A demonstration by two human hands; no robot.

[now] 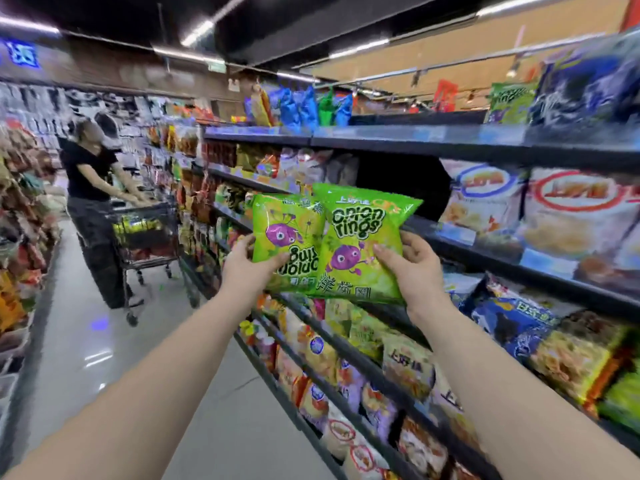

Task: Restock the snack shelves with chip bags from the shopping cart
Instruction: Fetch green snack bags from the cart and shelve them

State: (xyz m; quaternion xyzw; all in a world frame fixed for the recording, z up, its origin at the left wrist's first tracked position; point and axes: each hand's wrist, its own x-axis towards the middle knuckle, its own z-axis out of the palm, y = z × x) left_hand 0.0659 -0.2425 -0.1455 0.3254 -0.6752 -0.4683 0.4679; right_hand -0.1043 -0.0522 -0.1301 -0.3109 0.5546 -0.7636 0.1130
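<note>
I hold two green onion-ring bags up in front of the snack shelves. My left hand grips the left bag, which is upside down. My right hand grips the right bag, which is upright and overlaps the left one. Just behind the bags is a dark gap on the second shelf, between white snack bags. The shopping cart stands down the aisle to the left, with yellow and dark bags inside.
A person in a black top stands at the cart with both hands on its handle. Shelves full of snack bags line both sides of the aisle. More green onion-ring bags sit on the top shelf at the right. The grey floor runs between.
</note>
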